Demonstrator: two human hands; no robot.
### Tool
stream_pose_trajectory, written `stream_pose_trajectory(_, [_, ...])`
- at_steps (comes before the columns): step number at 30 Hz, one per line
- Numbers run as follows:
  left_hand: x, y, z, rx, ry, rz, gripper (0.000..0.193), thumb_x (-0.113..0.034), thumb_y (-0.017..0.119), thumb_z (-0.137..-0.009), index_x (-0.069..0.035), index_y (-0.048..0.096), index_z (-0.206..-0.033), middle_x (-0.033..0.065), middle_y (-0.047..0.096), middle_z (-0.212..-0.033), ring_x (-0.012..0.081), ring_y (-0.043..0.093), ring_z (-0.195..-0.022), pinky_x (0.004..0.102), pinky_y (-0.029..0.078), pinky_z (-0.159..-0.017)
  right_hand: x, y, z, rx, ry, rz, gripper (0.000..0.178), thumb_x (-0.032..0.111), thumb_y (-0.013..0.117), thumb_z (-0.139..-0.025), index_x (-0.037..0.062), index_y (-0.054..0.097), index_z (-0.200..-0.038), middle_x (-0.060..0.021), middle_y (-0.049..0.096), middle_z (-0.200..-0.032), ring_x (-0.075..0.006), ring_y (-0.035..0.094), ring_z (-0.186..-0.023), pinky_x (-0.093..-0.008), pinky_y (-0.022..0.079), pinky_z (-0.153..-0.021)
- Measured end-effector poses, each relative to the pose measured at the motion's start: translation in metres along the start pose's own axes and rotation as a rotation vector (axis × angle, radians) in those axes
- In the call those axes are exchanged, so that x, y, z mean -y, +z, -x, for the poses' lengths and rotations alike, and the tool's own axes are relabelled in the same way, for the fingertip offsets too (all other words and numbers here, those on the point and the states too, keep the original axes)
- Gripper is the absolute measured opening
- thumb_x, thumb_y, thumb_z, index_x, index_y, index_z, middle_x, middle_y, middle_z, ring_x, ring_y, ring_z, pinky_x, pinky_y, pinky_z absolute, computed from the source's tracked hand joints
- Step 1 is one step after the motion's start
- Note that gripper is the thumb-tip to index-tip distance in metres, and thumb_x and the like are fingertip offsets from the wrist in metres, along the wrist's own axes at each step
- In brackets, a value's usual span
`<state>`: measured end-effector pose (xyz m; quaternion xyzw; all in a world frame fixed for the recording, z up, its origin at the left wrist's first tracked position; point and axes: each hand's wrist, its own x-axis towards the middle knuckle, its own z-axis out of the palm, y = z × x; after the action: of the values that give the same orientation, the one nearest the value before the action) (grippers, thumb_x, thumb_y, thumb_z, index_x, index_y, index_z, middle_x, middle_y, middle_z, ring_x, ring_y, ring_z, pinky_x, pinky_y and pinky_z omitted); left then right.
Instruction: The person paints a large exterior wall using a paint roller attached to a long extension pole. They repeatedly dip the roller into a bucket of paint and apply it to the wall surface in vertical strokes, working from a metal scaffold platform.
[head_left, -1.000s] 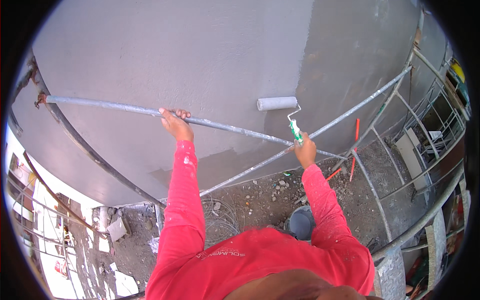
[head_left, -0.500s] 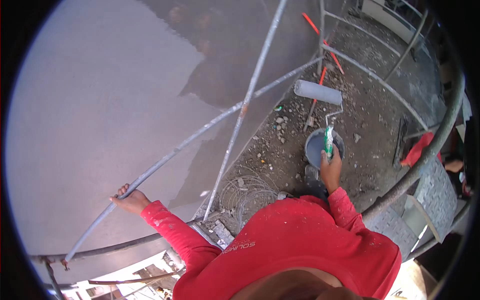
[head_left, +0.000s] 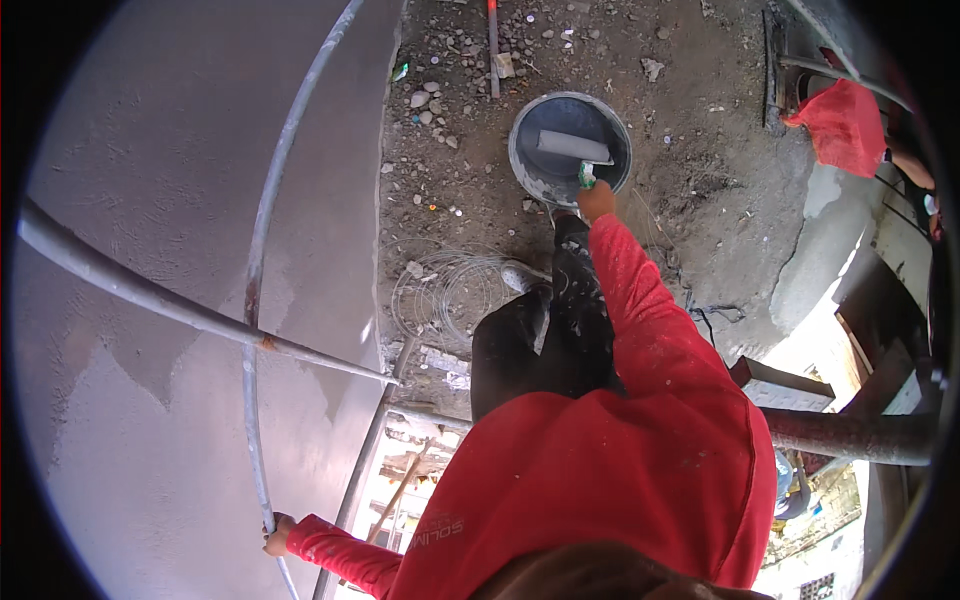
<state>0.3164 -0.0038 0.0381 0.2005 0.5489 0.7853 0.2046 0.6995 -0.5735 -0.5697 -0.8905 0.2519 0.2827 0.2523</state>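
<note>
While your left hand [head_left: 277,534] stays clamped on the scaffold pipe [head_left: 252,400] for balance, your right hand [head_left: 597,200] grips the paint roller [head_left: 573,147], lowered flat into the grey bucket [head_left: 522,150] to load it.

Paint roller [head_left: 573,146]: pale grey sleeve on a green-gripped handle, lying level just beyond your right hand [head_left: 597,200], which closes round the grip; the sleeve sits inside the bucket. Bucket [head_left: 522,160]: round, dark grey, upright on the rubble-strewn ground, directly ahead of that hand. Scaffold pipe [head_left: 252,330]: grey, curved, rust-spotted, running upward from your left hand [head_left: 277,534], which grasps its lower end.
</note>
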Motion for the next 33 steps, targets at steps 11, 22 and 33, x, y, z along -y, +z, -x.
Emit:
stream_pose_trajectory(11, [-0.002,-0.008,-0.001,0.019,0.187,-0.348,0.018,-0.017,0.051,-0.088,-0.003,0.058,-0.097,0.0083,0.059,-0.097,0.0232,0.062,-0.084,0.0379,0.056,-0.059,0.008,0.064,-0.132,0.087,0.234,-0.034,0.032,0.023,0.06,-0.08,-0.0007,0.068,-0.099,-0.0263,0.067,-0.097,-0.0432,0.064,-0.097,-0.0484,0.051,-0.084])
stream_pose_trajectory(22, [-0.018,-0.007,-0.033,0.08,0.227,-0.555,0.015,-0.011,0.049,-0.082,-0.002,0.055,-0.092,0.009,0.054,-0.093,0.0229,0.057,-0.076,0.0359,0.054,-0.059,0.004,0.07,-0.11,0.054,0.187,-0.022,0.034,0.023,0.061,-0.078,-0.0031,0.066,-0.1,-0.0297,0.066,-0.098,-0.0451,0.064,-0.097,-0.0483,0.051,-0.085])
stream_pose_trajectory(33, [-0.01,-0.009,0.029,0.008,0.249,-0.348,0.02,-0.016,0.053,-0.081,-0.005,0.055,-0.098,0.0084,0.057,-0.095,0.0228,0.059,-0.078,0.0354,0.054,-0.058,0.019,0.046,-0.103,0.126,0.201,-0.024,0.036,0.026,0.06,-0.08,-0.0031,0.068,-0.099,-0.0305,0.066,-0.097,-0.0453,0.063,-0.098,-0.0483,0.05,-0.086])
